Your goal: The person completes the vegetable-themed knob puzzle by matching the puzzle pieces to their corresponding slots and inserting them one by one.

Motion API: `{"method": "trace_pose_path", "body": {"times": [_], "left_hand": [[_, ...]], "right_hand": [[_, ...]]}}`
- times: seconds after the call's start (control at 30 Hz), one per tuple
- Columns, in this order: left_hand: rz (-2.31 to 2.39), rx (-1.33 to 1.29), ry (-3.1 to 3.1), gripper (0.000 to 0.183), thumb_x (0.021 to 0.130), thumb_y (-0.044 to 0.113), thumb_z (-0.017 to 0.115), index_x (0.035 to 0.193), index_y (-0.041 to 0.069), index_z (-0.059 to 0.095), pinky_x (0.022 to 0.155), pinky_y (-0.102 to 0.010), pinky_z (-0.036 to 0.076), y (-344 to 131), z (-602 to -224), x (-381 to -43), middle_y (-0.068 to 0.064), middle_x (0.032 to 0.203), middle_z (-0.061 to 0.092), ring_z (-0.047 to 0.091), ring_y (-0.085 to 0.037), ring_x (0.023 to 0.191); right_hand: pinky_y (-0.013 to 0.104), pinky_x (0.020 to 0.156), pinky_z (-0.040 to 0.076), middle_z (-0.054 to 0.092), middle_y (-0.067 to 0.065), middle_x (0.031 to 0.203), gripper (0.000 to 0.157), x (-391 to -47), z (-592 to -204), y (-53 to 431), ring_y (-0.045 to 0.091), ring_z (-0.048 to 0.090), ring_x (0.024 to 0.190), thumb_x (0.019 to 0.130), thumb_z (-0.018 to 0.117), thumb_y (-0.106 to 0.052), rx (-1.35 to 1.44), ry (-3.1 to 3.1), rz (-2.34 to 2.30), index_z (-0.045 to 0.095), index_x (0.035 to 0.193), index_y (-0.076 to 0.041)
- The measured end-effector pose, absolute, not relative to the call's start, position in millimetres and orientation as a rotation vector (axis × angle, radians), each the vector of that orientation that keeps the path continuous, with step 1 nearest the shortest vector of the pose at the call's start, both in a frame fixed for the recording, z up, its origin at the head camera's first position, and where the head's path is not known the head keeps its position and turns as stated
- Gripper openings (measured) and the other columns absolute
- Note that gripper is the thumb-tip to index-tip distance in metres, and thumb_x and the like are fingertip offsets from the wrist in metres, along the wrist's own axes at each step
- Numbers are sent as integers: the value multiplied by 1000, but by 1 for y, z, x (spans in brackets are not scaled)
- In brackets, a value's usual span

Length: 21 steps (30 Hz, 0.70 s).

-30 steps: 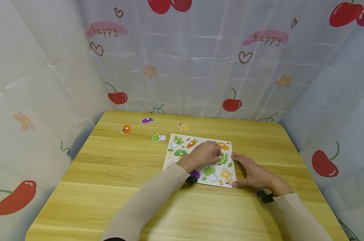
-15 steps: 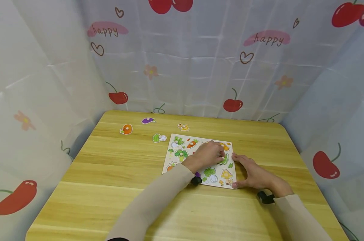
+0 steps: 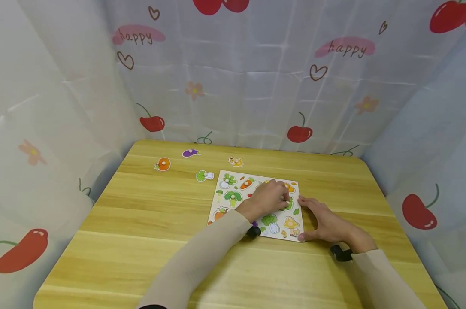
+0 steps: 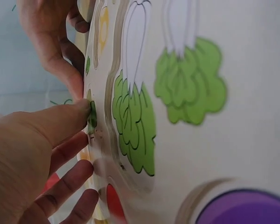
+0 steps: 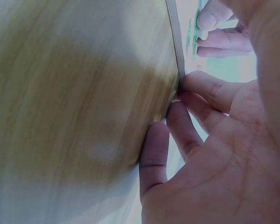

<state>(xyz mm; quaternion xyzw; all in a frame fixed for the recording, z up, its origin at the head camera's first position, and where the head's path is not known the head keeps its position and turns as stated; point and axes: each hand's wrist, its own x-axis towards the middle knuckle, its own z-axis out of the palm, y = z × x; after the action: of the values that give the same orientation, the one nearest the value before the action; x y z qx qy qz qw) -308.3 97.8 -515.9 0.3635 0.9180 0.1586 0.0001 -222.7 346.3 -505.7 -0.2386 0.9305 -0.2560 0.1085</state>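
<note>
While the puzzle board [image 3: 261, 177] is steadied at its right edge by the right hand [image 3: 327, 223], the green vegetable piece [image 3: 289, 204] is partly covered by the left hand [image 3: 269, 198], and its pale knob [image 5: 203, 34] is pinched between thumb and fingers. Of the two hands, the left is the nearer: the piece is placed directly under its fingertips, while the right fingers are set just beside it, apart, at the board's edge. Its long axis, partly hidden, seems to be slanted away and rightward, roughly in line with the left forearm. Whether it is seated flush cannot be told. By the right hand nothing is grasped; its relaxed fingers are laid against the board's side, the thumb by the near corner. Beyond and left of the left fingers, a pumpkin piece [image 3: 163, 164], an eggplant piece [image 3: 191, 153], a bok choy piece [image 3: 204, 175] and a yellow piece [image 3: 236, 162] are scattered on the surface [image 3: 140, 206].
</note>
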Motion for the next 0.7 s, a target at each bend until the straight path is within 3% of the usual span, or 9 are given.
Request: {"method": "trace_pose_path", "body": {"times": [0.37, 0.7], "left_hand": [[572, 1094, 2785, 18, 108, 38, 87, 125, 30, 88, 111, -35, 60, 89, -510, -305, 10, 146, 78, 67, -17, 132], [593, 1078, 2770, 20, 108, 37, 87, 128, 31, 88, 117, -36, 58, 86, -511, -304, 10, 153, 76, 66, -18, 139]], "right_hand": [[81, 128, 37, 39, 32, 184, 118, -223, -505, 346, 61, 40, 164, 86, 106, -45, -713, 2745, -751, 44, 172, 7], [81, 129, 37, 40, 33, 182, 122, -224, -505, 345, 60, 41, 163, 85, 107, -47, -704, 2736, -760, 40, 172, 7]]}}
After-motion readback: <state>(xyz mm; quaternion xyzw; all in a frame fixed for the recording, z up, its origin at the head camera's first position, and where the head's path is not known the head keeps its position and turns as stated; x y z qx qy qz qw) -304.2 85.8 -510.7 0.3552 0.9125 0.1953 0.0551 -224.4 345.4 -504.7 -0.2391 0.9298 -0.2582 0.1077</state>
